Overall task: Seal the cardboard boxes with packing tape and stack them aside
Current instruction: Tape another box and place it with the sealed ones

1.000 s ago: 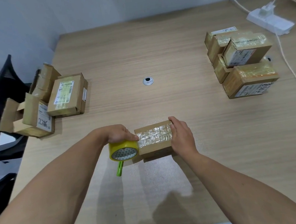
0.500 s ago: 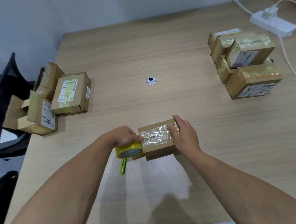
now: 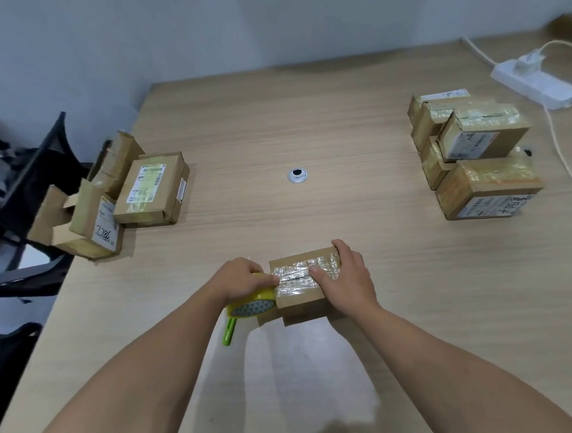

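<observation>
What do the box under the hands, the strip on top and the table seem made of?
Box: brown cardboard, matte. Strip: clear plastic tape, glossy with wrinkled glints. Table: pale wood grain, smooth; likely laminate, though solid wood can't be excluded.

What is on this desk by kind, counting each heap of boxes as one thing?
box being taped: 1
heaps of boxes: 2, the left heap and the right heap
tape roll: 1
power strip: 1
cable grommet: 1
total: 6
</observation>
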Demonstrator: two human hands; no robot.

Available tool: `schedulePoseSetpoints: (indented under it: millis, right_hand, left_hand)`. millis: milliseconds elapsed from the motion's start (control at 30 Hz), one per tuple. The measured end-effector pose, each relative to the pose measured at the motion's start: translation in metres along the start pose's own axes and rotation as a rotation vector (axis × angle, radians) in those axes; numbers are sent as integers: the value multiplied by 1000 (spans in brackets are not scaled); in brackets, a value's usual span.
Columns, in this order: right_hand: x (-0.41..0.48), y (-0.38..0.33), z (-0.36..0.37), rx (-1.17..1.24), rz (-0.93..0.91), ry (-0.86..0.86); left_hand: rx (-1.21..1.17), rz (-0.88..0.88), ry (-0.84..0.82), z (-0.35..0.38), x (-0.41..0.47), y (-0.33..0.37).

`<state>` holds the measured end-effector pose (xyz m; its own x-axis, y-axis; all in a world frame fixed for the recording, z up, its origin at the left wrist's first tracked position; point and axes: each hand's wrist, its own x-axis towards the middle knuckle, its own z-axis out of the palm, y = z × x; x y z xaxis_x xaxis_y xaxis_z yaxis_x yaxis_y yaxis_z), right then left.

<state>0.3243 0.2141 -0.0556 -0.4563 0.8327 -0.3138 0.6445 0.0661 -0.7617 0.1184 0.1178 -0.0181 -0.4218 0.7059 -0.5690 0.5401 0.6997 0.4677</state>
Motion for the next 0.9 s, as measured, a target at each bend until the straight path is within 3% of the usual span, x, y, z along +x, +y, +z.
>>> schedulePoseSetpoints:
  millis: [167, 367, 600, 900]
  right_hand:
    - [2, 13, -16, 51, -35, -17]
    - [5, 16, -22, 140, -23, -34]
    - [17, 28, -28, 279, 30, -21]
    - [23, 29, -14, 480, 99, -10]
  left_hand:
    - [-334, 58, 119, 5, -16, -3]
    - [-573, 130, 106, 2, -25, 1]
    - [-505, 183, -55, -25, -19, 25]
    - [-488, 310, -69, -55, -12, 59]
